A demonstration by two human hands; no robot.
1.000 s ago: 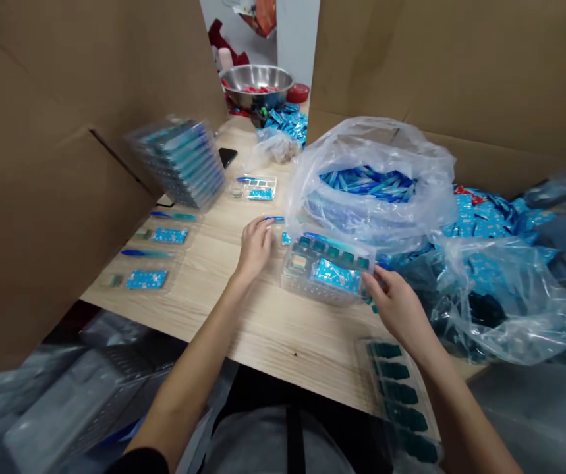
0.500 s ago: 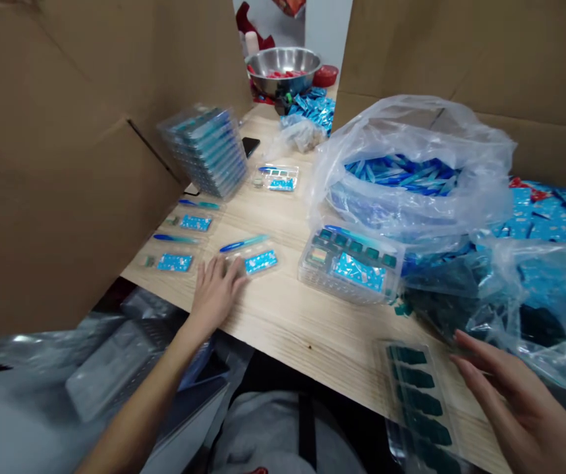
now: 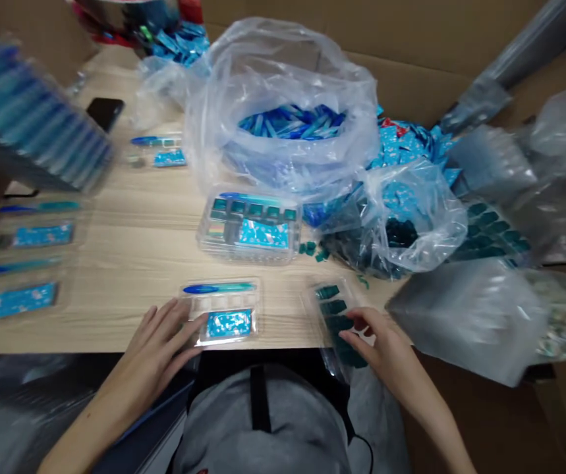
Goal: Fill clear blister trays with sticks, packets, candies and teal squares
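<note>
The left hand (image 3: pixel 161 339) is held wide, its fingers spread against the edge of a clear plastic tray (image 3: pixel 221 311). A blue packet (image 3: pixel 228 323) and a blue-and-teal stick (image 3: pixel 218 288) are held in that tray. The right hand (image 3: pixel 379 342) is narrowed over a clear tray of dark green pieces (image 3: pixel 333 308), at the edge of the wooden table (image 3: pixel 129 276); whether it is gripped cannot be told.

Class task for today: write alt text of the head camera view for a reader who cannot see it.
Two hands work at a wooden table. The left hand touches a clear tray holding a blue stick and a blue card; the right hand is at a tray of dark green pieces. Behind stands a plastic bag of blue sticks.
</note>
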